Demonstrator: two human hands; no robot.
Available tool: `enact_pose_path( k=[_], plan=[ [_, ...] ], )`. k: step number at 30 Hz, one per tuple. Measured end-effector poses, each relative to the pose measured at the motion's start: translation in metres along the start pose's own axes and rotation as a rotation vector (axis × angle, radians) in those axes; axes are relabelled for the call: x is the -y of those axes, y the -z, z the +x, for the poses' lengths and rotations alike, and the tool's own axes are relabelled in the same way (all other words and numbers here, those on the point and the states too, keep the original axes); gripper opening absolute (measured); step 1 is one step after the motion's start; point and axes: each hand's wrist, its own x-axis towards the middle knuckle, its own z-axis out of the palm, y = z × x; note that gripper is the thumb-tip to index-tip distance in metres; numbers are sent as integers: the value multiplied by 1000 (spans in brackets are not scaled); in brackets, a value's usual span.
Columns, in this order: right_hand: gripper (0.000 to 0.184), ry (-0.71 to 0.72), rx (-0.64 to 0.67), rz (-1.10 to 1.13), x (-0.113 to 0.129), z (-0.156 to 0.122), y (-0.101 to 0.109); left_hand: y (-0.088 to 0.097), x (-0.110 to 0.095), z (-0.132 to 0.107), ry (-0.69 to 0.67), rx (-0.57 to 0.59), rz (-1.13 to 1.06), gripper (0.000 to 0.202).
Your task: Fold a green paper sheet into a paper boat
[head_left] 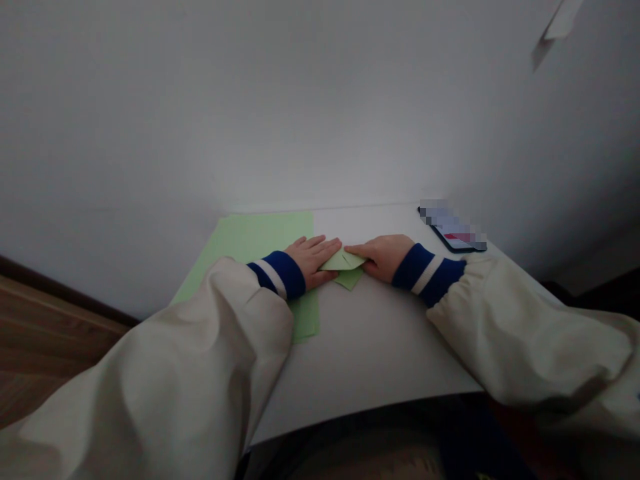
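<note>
**Paper Fold Pressed Down Between Two Hands**

And there it was, dead centre: the folded pale-green paper (pixel 344 261) lying on the white table (pixel 370 353), both hands right on it! The left hand (pixel 311 260) came in flat from the left of the frame, its fingers (pixel 325 247) reaching the fold's upper left edge. The right hand (pixel 381 258) answered from the right, index finger (pixel 355 250) stretched across the top. The hands were close together, fingertips nearly meeting, lying flat with no grip closed. Just left of the fold, a large flat green paper sheet (pixel 260 240) ran toward the upper left, under the left wrist. Upper right, a black smartphone (pixel 459 241) sat by the table's far edge, partly blurred.
</note>
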Motion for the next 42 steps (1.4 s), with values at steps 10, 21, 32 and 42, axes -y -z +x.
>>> enact_pose_path(
  k=[10,21,32,42],
  plan=[
    [38,-60,-215,506,-7,3,-11,1,0,0,-139,-108,-110,99],
    [30,-263,-191,1045,-1,9,-13,10,3,4,-243,-277,-353,57],
    [31,12,-360,609,-3,7,-7,14,-3,-5,-23,-323,-439,67],
    [32,-120,-463,831,4,6,-2,15,-10,-3,8,-452,-666,70]
  ],
)
